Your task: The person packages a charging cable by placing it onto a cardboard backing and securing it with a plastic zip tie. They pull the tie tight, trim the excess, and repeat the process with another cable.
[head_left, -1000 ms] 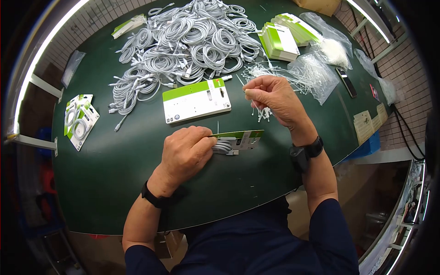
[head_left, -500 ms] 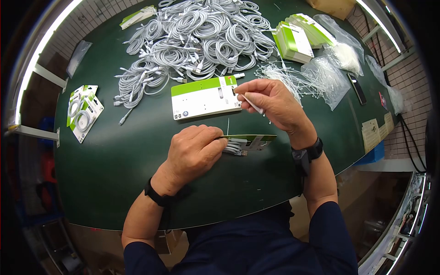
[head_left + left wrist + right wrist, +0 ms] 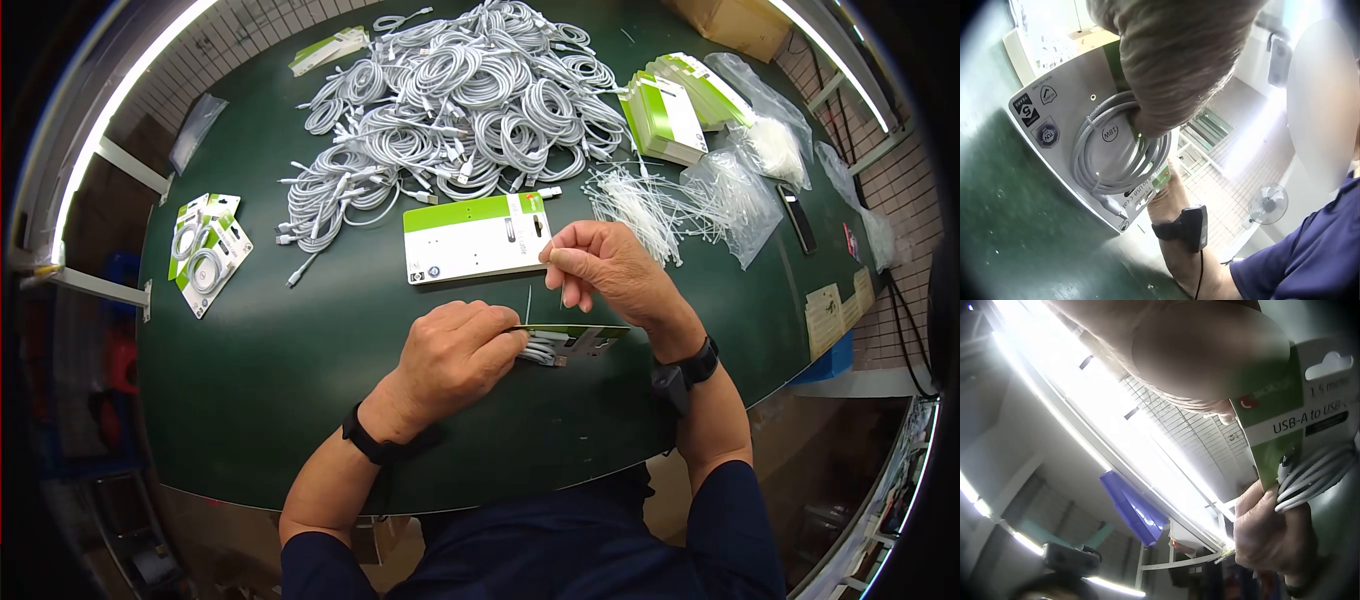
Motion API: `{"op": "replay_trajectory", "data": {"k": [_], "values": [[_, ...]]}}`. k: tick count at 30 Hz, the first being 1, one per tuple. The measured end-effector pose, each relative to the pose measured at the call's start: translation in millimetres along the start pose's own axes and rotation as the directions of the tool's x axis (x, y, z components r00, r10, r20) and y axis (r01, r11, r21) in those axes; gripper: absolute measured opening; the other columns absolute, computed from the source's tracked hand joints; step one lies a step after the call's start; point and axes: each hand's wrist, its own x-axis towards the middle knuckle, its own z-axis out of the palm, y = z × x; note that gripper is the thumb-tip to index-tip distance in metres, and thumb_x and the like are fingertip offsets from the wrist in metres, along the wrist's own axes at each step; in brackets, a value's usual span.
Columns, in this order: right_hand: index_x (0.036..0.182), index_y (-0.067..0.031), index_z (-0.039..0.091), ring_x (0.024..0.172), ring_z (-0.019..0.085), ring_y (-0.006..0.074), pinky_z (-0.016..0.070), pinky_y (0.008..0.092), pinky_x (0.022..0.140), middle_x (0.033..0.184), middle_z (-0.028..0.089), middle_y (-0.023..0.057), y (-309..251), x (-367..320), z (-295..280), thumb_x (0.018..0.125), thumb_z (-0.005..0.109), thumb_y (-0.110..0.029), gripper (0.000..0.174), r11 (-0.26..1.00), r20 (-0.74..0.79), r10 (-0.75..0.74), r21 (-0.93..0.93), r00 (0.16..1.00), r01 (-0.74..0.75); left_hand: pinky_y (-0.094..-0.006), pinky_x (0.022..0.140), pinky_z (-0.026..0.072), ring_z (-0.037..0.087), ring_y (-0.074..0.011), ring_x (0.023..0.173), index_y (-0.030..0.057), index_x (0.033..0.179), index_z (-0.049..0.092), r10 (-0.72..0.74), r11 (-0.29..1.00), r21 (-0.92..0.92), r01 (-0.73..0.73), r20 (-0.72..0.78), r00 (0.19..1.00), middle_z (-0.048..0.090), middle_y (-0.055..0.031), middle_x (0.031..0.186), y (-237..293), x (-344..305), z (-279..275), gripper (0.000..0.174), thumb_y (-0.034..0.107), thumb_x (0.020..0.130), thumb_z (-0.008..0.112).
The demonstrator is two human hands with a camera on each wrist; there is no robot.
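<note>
My left hand (image 3: 460, 350) grips the left end of a green and white packaging card (image 3: 598, 340), which is held on edge above the table. A coiled grey-white USB cable (image 3: 1085, 153) lies against the card's printed face, and the left fingers press on the coil. Behind the card a thin white cable tie (image 3: 529, 302) sticks upward. Just above the card's far side is my right hand (image 3: 618, 272), thumb and forefinger pinching a thin white cable tie, mostly hidden by the fingers.
Beyond the hands lies a stack of flat cards (image 3: 465, 245), with a big heap of coiled cables (image 3: 470, 100) behind. Loose cable ties (image 3: 640, 210), a plastic bag (image 3: 745, 205), more cards (image 3: 665, 120) and a phone (image 3: 797, 218) are at right. Carded cables (image 3: 207, 250) lie at left.
The right hand has come away from the loose ties, down and closer to the card, with a cable tie in its fingertips. The left hand keeps its grip, and the head view has shifted.
</note>
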Motion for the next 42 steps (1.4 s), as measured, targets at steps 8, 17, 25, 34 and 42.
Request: {"op": "replay_trajectory", "data": {"k": [8, 17, 25, 34, 42], "values": [[0.101, 0.0006, 0.074, 0.062, 0.059, 0.0034, 0.0478, 0.0193, 0.053, 0.079, 0.069, 0.0008, 6, 5, -1, 0.104, 0.066, -0.019, 0.022, 0.987, 0.001, -0.025, -0.161, 1.0, 0.025, -0.0331, 0.06, 0.0537, 0.069, -0.0215, 0.071, 0.0063, 0.092, 0.071, 0.023, 1.0, -0.018, -0.023, -0.048, 0.999, 0.072, -0.0059, 0.095, -1, 1, 2, 0.028, -0.002, 0.068, 0.082], [0.105, 0.0007, 0.075, 0.074, 0.068, 0.008, 0.0536, 0.0217, 0.065, 0.088, 0.073, 0.0032, 14, 9, 3, 0.098, 0.075, -0.018, 0.02, 0.993, 0.016, -0.091, 0.071, 0.996, 0.089, -0.0341, 0.062, 0.0554, 0.071, -0.0234, 0.073, 0.0065, 0.096, 0.071, 0.024, 1.0, -0.013, -0.024, -0.031, 0.999, 0.073, -0.0073, 0.094, -2, -1, 4, 0.032, -0.002, 0.067, 0.083], [0.103, -0.0002, 0.071, 0.079, 0.075, 0.0109, 0.0571, 0.0195, 0.068, 0.09, 0.075, 0.0063, 24, 18, 6, 0.096, 0.077, -0.012, 0.015, 0.984, 0.059, 0.013, 0.174, 0.998, -0.023, -0.0342, 0.063, 0.0556, 0.071, -0.0234, 0.073, 0.0064, 0.094, 0.071, 0.002, 1.0, 0.023, -0.002, -0.007, 1.0, 0.073, -0.0061, 0.093, 0, 1, 5, 0.032, -0.002, 0.066, 0.083], [0.101, 0.0014, 0.069, 0.078, 0.074, 0.0111, 0.0586, 0.0195, 0.067, 0.09, 0.075, 0.009, 28, 19, 8, 0.098, 0.077, -0.01, 0.014, 0.987, 0.07, 0.066, 0.14, 0.995, -0.075, -0.0343, 0.064, 0.0555, 0.071, -0.0234, 0.074, 0.0064, 0.093, 0.071, -0.017, 1.0, 0.012, 0.017, -0.006, 1.0, 0.073, -0.0058, 0.093, 0, 1, 5, 0.031, -0.002, 0.066, 0.083], [0.097, 0.0008, 0.068, 0.077, 0.074, 0.0107, 0.06, 0.0189, 0.068, 0.088, 0.074, 0.0078, 29, 18, 11, 0.098, 0.077, -0.009, 0.013, 0.983, 0.084, 0.084, 0.155, 0.993, -0.096, -0.0346, 0.064, 0.0559, 0.07, -0.0236, 0.073, 0.006, 0.093, 0.071, -0.011, 1.0, 0.009, 0.011, -0.015, 1.0, 0.073, -0.0061, 0.092, 0, 1, 6, 0.03, -0.002, 0.066, 0.083]]}}
